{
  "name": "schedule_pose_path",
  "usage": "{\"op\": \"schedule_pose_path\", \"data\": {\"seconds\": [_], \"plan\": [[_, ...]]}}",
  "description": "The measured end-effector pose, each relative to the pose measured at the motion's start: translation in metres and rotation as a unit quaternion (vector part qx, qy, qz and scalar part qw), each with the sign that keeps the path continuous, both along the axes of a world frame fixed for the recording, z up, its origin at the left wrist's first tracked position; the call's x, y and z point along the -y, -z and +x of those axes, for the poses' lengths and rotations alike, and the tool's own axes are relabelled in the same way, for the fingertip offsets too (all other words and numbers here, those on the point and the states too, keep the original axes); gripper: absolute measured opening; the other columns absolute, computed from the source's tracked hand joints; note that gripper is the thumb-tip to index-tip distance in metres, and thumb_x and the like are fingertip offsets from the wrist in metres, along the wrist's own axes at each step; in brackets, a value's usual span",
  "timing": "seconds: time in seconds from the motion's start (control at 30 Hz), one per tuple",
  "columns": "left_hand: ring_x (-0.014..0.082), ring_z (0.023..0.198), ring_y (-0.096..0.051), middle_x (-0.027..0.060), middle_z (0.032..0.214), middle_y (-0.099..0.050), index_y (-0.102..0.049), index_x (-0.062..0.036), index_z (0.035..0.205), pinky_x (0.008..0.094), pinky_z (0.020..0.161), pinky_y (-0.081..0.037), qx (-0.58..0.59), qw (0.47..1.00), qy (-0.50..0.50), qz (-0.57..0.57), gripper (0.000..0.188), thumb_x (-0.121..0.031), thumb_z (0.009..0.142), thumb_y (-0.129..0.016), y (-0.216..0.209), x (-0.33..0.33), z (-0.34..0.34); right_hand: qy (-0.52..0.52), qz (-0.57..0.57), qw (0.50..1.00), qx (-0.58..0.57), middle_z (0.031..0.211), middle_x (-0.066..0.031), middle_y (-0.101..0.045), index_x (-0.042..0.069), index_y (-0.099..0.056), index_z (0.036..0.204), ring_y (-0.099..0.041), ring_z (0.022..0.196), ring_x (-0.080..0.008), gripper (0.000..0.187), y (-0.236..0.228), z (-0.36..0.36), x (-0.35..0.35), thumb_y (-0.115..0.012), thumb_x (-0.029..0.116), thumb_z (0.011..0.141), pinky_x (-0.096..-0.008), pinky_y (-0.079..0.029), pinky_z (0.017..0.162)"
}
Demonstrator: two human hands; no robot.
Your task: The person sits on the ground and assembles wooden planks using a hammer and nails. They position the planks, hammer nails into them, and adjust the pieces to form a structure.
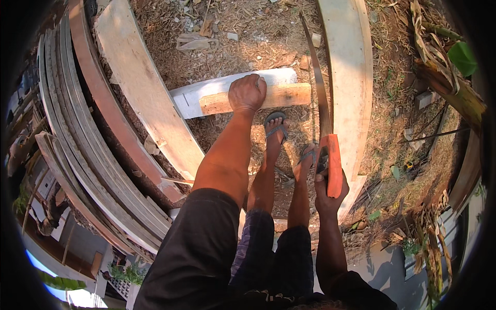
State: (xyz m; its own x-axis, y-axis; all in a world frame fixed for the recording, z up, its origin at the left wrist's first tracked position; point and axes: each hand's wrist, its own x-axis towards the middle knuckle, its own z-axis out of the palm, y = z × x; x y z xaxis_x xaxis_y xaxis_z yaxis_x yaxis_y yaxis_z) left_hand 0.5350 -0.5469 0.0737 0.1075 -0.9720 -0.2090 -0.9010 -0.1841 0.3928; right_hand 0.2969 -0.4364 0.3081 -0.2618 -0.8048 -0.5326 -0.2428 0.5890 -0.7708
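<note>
My left hand (pixel 247 93), its arm stretched forward, is closed over a short wooden board (pixel 287 95). The fingers curl down over the far side and their tips are hidden. That board lies along a white-faced plank (pixel 187 103), which has a dark line across it near its left end. In my right hand (pixel 327 199) is a handsaw (pixel 323 98) with an orange handle, the fingers wrapped around its rear grip. Its long, brownish blade points away from me, just right of the short board's end and apart from it. A long pale plank (pixel 354 77) runs beside the blade.
A wide pale plank (pixel 147 85) lies left of the white-faced plank. Farther left are a reddish beam (pixel 111 108) and a stack of long boards (pixel 85 124). My sandalled feet (pixel 275 126) stand close below the short board. Dry banana leaves (pixel 439 72) hang at right.
</note>
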Motion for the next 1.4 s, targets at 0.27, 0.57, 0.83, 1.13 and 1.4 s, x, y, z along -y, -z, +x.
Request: {"op": "schedule_pose_path", "data": {"seconds": [0.27,0.57,0.83,1.13,1.4], "plan": [[0.0343,0.082,-0.068,0.0113,0.085,-0.072,-0.070,-0.0104,0.088,0.0467,0.081,-0.051,0.012,0.999,0.005,0.033,0.029,-0.033,0.094,-0.053,-0.005,0.002,-0.005,-0.001,0.011,0.999,0.032,0.085,-0.0032,-0.059,-0.001,-0.063,0.102,-0.056,0.075,-0.0124,0.025,-0.010,-0.012,0.000,-0.073,0.014,0.085,-0.0300,-0.047,0.070],[0.0387,0.083,-0.069,0.0166,0.088,-0.073,-0.074,-0.0136,0.095,0.0495,0.078,-0.053,0.039,0.997,-0.013,0.064,0.032,-0.038,0.095,-0.053,0.000,0.001,-0.007,-0.078,0.011,0.997,0.026,0.092,-0.0081,-0.070,-0.002,-0.067,0.103,-0.067,0.080,-0.0124,0.021,0.012,-0.008,-0.024,-0.075,0.007,0.086,-0.0293,-0.053,0.073],[0.0364,0.080,-0.069,0.0147,0.084,-0.073,-0.074,-0.0125,0.091,0.0479,0.078,-0.053,0.049,0.998,-0.021,0.041,0.030,-0.036,0.093,-0.056,0.000,0.000,-0.010,-0.059,0.015,0.998,0.027,0.087,-0.0058,-0.068,-0.002,-0.065,0.100,-0.066,0.079,-0.0123,0.017,0.032,-0.007,-0.030,-0.073,0.003,0.086,-0.0295,-0.052,0.071],[0.0366,0.081,-0.069,0.0151,0.083,-0.072,-0.073,-0.0123,0.089,0.0479,0.078,-0.053,0.051,0.997,-0.016,0.052,0.030,-0.036,0.093,-0.055,-0.005,0.002,-0.010,-0.075,-0.078,0.994,-0.024,0.088,-0.0051,-0.064,-0.006,-0.065,0.114,-0.060,0.083,-0.0106,0.032,0.058,0.003,-0.016,-0.076,0.009,0.089,-0.0285,-0.049,0.073],[0.0375,0.080,-0.068,0.0155,0.083,-0.073,-0.074,-0.0122,0.089,0.0477,0.077,-0.053,0.049,0.997,-0.024,0.060,0.032,-0.037,0.093,-0.054,-0.007,0.003,-0.012,-0.035,-0.037,0.999,0.006,0.075,-0.0127,-0.066,-0.001,-0.068,0.100,-0.064,0.063,-0.0231,0.026,0.071,0.012,0.007,-0.080,0.018,0.087,-0.0336,-0.049,0.061]]}}
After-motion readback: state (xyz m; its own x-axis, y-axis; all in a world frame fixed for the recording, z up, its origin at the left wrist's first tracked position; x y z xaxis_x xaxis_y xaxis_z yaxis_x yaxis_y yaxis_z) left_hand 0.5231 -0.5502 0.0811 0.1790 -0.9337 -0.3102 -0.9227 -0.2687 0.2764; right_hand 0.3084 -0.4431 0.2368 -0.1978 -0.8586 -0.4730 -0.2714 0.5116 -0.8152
